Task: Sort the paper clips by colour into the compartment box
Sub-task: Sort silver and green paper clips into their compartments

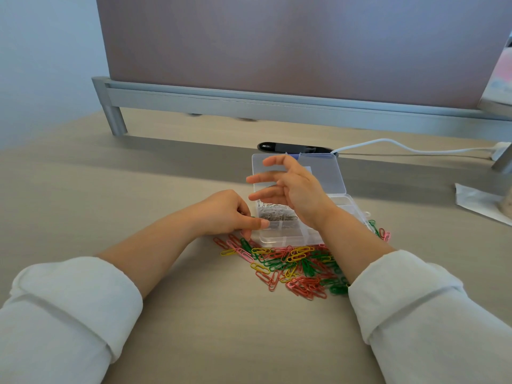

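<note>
A clear plastic compartment box point(291, 236) stands open on the desk, its lid point(329, 173) folded back. White and silver clips point(277, 213) lie in its far left compartments. A pile of red, pink, yellow and green paper clips point(299, 267) spreads in front of the box. My left hand point(230, 214) rests at the box's left front corner, fingers curled, with what looks like a green clip point(252, 216) pinched under them. My right hand point(293, 189) hovers over the box with fingers spread and nothing in it.
A grey partition on a metal rail point(249, 103) closes off the back of the desk. A black cable port point(293, 147) and a white cable point(401, 146) lie behind the box. A paper sheet point(476, 200) sits at the right edge. A few clips point(381, 231) lie right of the box.
</note>
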The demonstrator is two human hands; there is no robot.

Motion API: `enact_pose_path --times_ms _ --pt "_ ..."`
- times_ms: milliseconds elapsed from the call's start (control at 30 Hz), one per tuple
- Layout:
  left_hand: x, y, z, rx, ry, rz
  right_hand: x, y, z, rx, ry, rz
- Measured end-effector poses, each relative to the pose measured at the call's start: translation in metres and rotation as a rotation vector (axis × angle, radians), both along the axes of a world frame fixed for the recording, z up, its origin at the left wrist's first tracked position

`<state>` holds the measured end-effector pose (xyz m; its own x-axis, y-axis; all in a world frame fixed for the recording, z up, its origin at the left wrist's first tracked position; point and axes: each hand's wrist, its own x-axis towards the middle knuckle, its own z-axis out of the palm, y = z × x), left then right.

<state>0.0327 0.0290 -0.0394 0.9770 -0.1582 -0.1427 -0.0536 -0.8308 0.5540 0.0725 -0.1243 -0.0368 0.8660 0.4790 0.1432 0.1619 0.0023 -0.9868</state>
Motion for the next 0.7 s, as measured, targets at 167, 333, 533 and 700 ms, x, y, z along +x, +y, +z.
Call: enact_pose_path --times_ms 167,333,533,700 --pt "0.001 0.002 -0.001 -0.019 0.010 -0.001 0.004 0.001 0.007 -0.050 -0.064 -0.098" --pt "0.002 0.001 0.005 -0.182 -0.090 0.050 0.009 -0.003 0.012 -0.240 -0.102 -0.164" --pt "0.017 -0.042 0.015 -1.061 0.050 0.090 0.007 -0.031 0.014 -0.499 -0.262 -0.219" --pt "0.029 -0.066 0.005 -1.001 -0.012 0.057 0.001 -0.063 0.005 -0.606 -0.273 -0.116"
